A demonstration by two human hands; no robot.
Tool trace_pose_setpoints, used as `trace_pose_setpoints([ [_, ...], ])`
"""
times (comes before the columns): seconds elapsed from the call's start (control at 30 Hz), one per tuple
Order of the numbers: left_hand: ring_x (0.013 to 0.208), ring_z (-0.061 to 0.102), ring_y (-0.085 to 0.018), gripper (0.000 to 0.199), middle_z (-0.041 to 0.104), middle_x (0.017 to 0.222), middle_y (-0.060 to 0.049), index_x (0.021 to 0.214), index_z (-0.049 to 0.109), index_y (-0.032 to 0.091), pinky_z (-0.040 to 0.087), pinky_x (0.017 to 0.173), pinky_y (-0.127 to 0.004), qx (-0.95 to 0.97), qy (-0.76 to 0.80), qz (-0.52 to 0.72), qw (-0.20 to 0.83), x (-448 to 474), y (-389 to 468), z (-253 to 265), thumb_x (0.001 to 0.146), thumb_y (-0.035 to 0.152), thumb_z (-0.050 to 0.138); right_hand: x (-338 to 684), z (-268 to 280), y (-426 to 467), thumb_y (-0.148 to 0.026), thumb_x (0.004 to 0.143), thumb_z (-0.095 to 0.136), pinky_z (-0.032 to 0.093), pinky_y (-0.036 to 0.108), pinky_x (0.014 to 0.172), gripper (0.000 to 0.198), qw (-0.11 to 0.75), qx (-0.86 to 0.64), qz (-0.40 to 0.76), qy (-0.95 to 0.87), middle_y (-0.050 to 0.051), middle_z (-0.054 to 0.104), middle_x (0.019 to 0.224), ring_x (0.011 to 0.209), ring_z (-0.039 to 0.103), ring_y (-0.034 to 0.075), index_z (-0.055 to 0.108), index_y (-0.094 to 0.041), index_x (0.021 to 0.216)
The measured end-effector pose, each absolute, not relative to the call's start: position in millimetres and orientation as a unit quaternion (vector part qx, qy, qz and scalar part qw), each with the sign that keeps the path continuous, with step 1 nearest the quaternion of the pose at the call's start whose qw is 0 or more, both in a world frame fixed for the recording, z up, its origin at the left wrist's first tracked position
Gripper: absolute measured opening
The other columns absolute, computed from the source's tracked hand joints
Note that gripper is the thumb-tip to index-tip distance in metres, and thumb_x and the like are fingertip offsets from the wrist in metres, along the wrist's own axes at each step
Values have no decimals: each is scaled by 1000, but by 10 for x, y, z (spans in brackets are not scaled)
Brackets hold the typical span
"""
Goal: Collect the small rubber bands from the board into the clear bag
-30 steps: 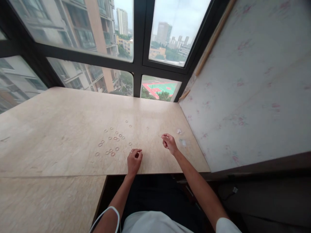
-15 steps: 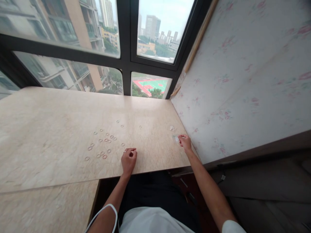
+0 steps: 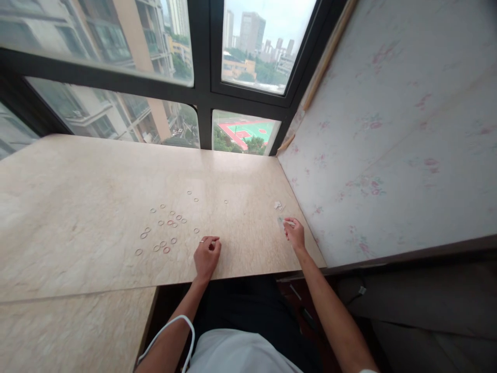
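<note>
Left hand (image 3: 207,255): grip curled shut, pinching one thin ring (image 3: 202,241) just right of the loose rings (image 3: 166,228). Right hand (image 3: 295,233): grip pinched on a small clear plastic bag (image 3: 281,221), near the floral wall (image 3: 388,129). Roughly eighteen thin round rings lie scattered on the smooth beige marble-pattern worktop (image 3: 97,207) below the black-framed window (image 3: 202,62).
</note>
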State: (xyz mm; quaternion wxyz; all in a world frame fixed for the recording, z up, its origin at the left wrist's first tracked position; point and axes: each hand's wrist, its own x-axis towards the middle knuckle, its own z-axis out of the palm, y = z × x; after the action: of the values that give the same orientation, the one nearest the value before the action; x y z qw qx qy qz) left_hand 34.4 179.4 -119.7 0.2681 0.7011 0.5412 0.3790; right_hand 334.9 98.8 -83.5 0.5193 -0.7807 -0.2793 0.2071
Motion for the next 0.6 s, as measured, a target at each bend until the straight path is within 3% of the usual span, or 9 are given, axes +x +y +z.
trace_pose_setpoints([
  [0.3, 65, 58, -14, 13, 64, 88, -2, 83, 64, 20, 44, 66, -27, 694, 552, 382, 262, 367, 1786, -1209, 80, 25, 52, 2788, -1168, 652, -44, 79, 51, 34, 21, 42, 30, 477, -757, 201, -398, -6, 42, 48, 43, 41, 11, 61, -18, 88],
  [0.6, 66, 56, -13, 13, 62, 86, -3, 84, 64, 19, 45, 68, -27, 659, 567, 417, 265, 384, 1779, -1247, 79, 18, 52, 2859, -1239, 663, -45, 80, 50, 38, 23, 45, 31, 445, -751, 224, -432, -3, 48, 51, 45, 45, 14, 62, -18, 91],
])
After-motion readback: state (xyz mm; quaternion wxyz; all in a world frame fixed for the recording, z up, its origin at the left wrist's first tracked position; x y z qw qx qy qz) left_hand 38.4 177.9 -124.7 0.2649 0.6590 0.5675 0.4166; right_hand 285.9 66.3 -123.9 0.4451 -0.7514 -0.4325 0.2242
